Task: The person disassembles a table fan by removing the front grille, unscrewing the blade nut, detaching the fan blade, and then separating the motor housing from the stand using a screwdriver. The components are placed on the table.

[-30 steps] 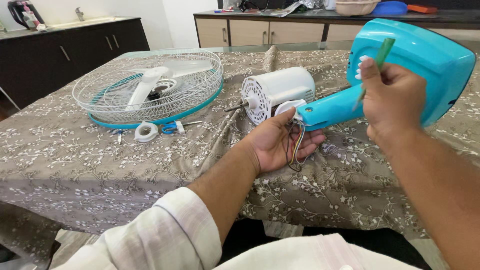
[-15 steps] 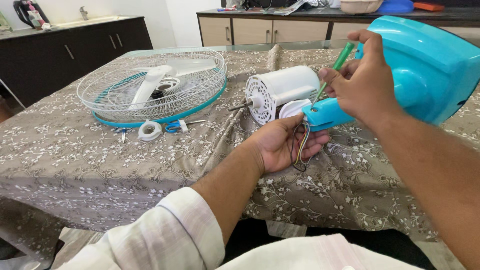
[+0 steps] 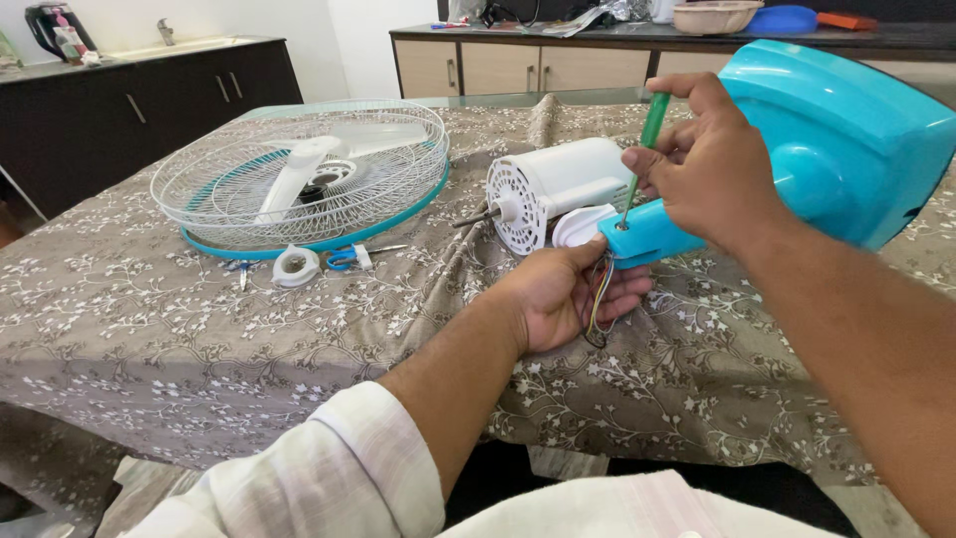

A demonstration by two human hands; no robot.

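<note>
My right hand [image 3: 707, 169] grips a green-handled screwdriver [image 3: 647, 130], nearly upright, its tip set in a hole at the end of a turquoise fan body [image 3: 846, 130]. My left hand [image 3: 563, 294] lies palm up under that narrow end [image 3: 647, 237], supporting it, with a bundle of coloured wires [image 3: 597, 299] hanging across its fingers. A white fan motor [image 3: 558, 184] lies on its side just behind both hands, shaft pointing left.
A white wire fan guard with turquoise rim and pale blades [image 3: 299, 179] lies flat at the left of the floral tablecloth [image 3: 199, 329]. A white round cap [image 3: 296, 265] and blue-handled scissors [image 3: 344, 257] sit beside it. Dark cabinets [image 3: 149, 90] and a wooden sideboard [image 3: 498, 62] stand behind.
My right hand swung the screwdriver from raised beside the fan body down to its narrow end, and the tip now stands in the hole. My left hand stayed under that end.
</note>
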